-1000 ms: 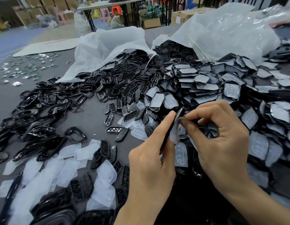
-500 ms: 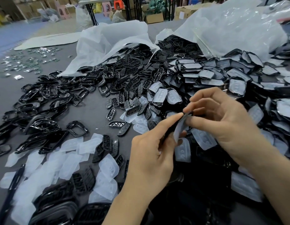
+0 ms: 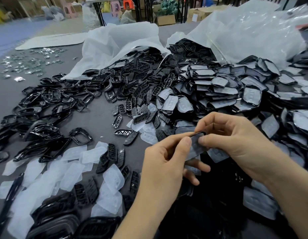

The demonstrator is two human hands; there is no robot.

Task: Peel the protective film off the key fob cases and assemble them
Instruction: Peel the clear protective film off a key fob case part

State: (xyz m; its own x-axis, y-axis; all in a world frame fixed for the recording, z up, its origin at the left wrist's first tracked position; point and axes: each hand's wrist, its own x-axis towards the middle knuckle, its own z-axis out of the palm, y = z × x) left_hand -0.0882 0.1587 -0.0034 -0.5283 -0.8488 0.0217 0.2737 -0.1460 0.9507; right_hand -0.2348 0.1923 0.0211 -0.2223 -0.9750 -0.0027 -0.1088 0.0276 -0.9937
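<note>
Broadly, your grey counter (image 3: 98,121) carries two white bags (image 3: 115,42) with black parts spilling from their mouths. A heap of film-covered cases (image 3: 218,87) lies on the right, bare frames (image 3: 46,104) on the left, and loose clear films (image 3: 72,161) nearer you. Your left hand (image 3: 167,163) pinches one case (image 3: 196,145) between thumb and forefinger, above the counter between both hands. Your right hand (image 3: 236,145) pinches its upper end, thumb on the filmed face, other fingers curled.
</note>
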